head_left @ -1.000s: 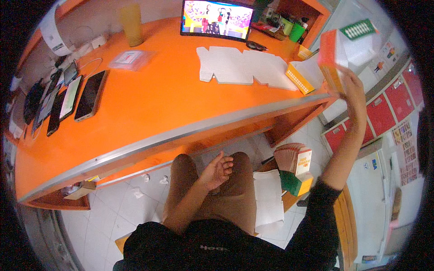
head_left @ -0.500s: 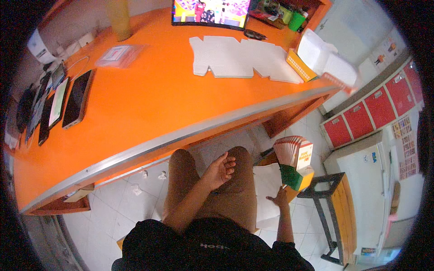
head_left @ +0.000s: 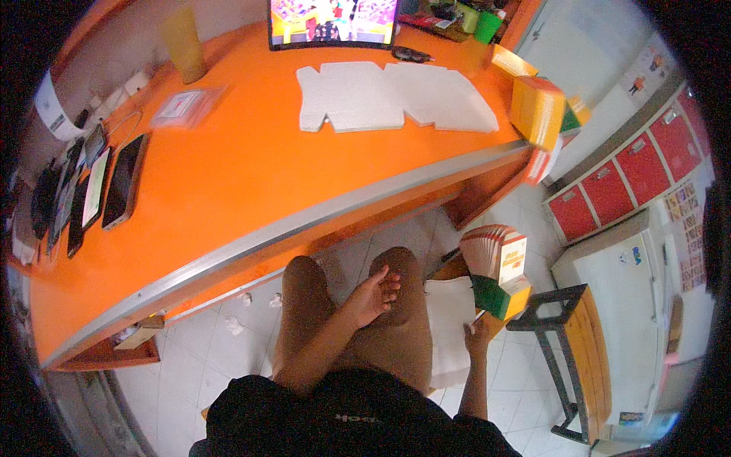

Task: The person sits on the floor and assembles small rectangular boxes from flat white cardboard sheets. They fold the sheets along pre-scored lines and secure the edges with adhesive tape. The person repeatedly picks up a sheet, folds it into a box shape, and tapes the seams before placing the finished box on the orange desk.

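Observation:
My left hand (head_left: 373,300) rests over my lap, palm turned up, with loosely curled fingers and nothing visible in it. To my right, a stack of nested cartons (head_left: 499,259), white with green and yellow sides, leans beside my seat. My right hand (head_left: 478,332) is closed at the stack's lower edge; its fingertips are partly hidden there. On the orange desk (head_left: 228,167) lies a pile of flat, unfolded white carton sheets (head_left: 396,97). Yellow, orange and green cartons (head_left: 537,113) sit tilted at the desk's right corner, some jutting past the edge and blurred.
Several phones (head_left: 126,183) line the desk's left side, near a plastic packet (head_left: 183,108) and a yellow tumbler (head_left: 183,49). A lit screen (head_left: 333,23) stands at the back. Right of me are a wooden stool (head_left: 582,358), a white fridge (head_left: 609,282) and red lockers (head_left: 647,169).
At the desk's right corner, the open white box has given way to tilted yellow cartons. My right thumb has drawn in toward the stack. The view has shifted slightly; my left hand is nearly unchanged.

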### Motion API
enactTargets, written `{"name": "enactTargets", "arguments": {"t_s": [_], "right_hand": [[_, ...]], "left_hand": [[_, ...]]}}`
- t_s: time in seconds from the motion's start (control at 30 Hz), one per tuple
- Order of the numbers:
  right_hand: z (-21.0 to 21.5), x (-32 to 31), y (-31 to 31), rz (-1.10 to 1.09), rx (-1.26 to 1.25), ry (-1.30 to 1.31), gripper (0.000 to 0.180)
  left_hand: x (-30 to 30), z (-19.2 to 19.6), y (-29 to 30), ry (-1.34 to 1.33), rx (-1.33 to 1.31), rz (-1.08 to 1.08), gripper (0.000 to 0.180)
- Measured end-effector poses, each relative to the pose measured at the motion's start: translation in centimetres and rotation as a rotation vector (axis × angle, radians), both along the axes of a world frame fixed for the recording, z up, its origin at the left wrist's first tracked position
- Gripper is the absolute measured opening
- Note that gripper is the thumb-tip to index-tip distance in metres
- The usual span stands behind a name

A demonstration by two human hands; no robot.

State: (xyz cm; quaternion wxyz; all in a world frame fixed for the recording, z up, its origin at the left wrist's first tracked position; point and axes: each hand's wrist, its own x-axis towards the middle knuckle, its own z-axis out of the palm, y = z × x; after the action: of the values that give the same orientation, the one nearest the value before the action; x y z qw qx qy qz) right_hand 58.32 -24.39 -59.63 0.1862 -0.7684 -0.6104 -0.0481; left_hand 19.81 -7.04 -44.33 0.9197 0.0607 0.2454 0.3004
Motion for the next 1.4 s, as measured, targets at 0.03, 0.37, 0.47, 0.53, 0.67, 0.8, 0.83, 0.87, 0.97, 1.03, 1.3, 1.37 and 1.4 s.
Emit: {"name": "enactTargets", "arguments": {"t_s": [0.03, 0.37, 0.47, 0.53, 0.67, 0.8, 0.83, 0.87, 0.97, 1.03, 1.3, 1.37, 1.4], "right_hand": [[4.8, -4.8, 5.8, -0.014, 0.171, 0.244, 0.05], [34.0, -5.4, 36.6, 0.242, 0.758, 1.128, 0.068], [34.9, -4.6, 38.6, 0.152, 0.768, 0.687, 0.066], [35.7, -6.2, 38.4, 0.039, 0.823, 0.411, 0.06], [36.7, -8.0, 38.7, -0.137, 0.698, 0.544, 0.08], [39.1, -9.3, 39.3, -0.087, 0.469, 0.259, 0.068], [38.9, -8.7, 40.3, 0.027, 0.428, 0.224, 0.065], [38.9, -8.2, 41.2, 0.141, 0.386, 0.187, 0.062], [38.2, -7.5, 43.3, 0.395, 0.293, 0.187, 0.053], [38.4, -9.1, 43.3, 0.359, 0.455, 0.08, 0.053], [34.2, -18.2, 24.2, 0.154, 0.741, 0.372, 0.021], [22.3, -12.7, 19.4, 0.097, 0.479, 0.107, 0.026], [19.5, -12.9, 16.9, 0.16, 0.362, 0.178, 0.026]], "left_hand": [[-1.5, -1.1, 0.2, 0.071, 0.011, 0.05, 0.034], [-0.8, 1.4, -1.6, 0.2, 0.057, 0.009, 0.037], [-1.1, 1.2, -1.2, 0.2, 0.105, 0.055, 0.037], [-0.7, 1.0, -0.8, 0.193, 0.088, 0.022, 0.037], [-0.5, 0.0, -0.8, 0.14, 0.08, -0.029, 0.036], [-0.3, -1.3, -1.2, 0.085, 0.053, -0.039, 0.034], [-0.1, -1.4, -1.3, 0.118, 0.046, -0.044, 0.034], [0.1, -1.5, -1.2, 0.151, 0.039, -0.048, 0.034], [0.3, 0.0, -1.1, 0.161, 0.065, -0.057, 0.034], [0.0, 0.1, -1.2, 0.158, 0.083, -0.036, 0.035], [-1.1, 0.1, -1.2, 0.217, 0.08, 0.0, 0.035], [0.1, -1.1, -1.2, 0.194, 0.096, -0.027, 0.035], [0.0, -1.5, -1.3, 0.195, 0.084, -0.036, 0.036]]}}
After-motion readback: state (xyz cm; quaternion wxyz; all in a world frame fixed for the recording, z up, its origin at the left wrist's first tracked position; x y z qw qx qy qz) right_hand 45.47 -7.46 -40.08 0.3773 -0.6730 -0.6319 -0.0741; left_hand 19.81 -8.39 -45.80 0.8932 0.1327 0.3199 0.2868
